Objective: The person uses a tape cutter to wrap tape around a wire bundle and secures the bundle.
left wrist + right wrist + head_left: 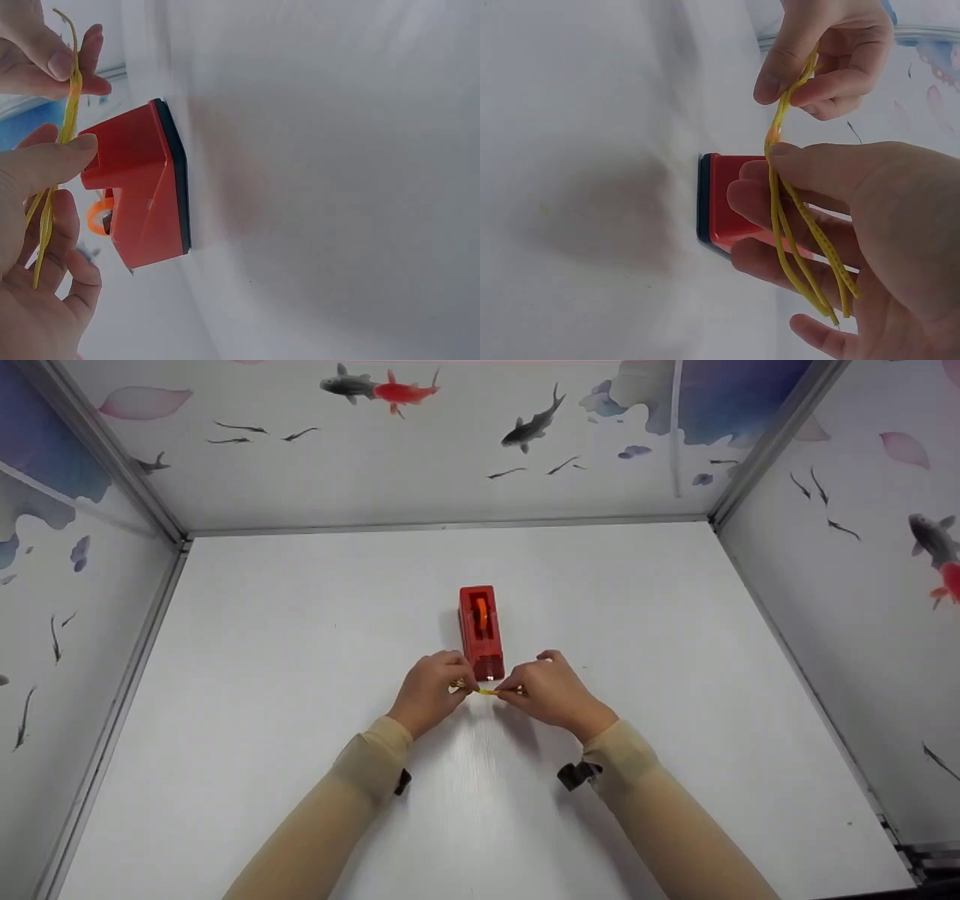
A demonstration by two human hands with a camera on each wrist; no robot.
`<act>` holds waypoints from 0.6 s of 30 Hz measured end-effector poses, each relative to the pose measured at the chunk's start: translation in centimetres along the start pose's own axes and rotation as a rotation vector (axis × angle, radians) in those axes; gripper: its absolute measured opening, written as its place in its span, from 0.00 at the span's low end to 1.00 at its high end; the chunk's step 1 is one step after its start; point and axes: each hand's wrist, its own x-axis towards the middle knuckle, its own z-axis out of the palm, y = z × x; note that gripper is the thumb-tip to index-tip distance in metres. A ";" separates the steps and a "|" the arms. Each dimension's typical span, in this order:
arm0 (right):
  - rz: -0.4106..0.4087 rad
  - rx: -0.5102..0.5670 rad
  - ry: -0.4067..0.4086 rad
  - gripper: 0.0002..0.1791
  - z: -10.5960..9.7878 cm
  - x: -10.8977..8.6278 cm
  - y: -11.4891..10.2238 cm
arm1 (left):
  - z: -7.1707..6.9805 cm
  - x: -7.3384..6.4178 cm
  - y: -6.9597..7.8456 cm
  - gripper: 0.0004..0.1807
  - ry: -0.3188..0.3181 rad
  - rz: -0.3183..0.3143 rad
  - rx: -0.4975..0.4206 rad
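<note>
A bundle of thin yellow wires [487,691] stretches between both hands, just in front of a red tape dispenser [481,634]. My left hand [431,690] pinches one part of it between thumb and fingers. With thumb and fingertips, my right hand [551,694] pinches the other part. In the right wrist view several loose wire ends [806,259] fan out across the right palm, and a small orange patch [774,135] shows on the bundle between the hands. Loose ends also lie along the left fingers in the left wrist view.
The red dispenser stands upright on the white table [300,615], with an orange ring [481,615] inside and a dark base. Walls printed with fish [532,427] border the back and sides of the table. Each wrist carries a small black device [577,775].
</note>
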 end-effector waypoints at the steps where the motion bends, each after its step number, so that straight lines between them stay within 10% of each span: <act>1: 0.002 0.007 -0.001 0.06 0.0 0.1 0.0 | 0.0 0.0 0.0 0.06 0.002 0.006 -0.010; 18: 0.022 0.093 0.156 0.06 -0.4 -0.1 -0.2 | -0.3 -0.3 0.0 0.03 -0.038 0.008 -0.149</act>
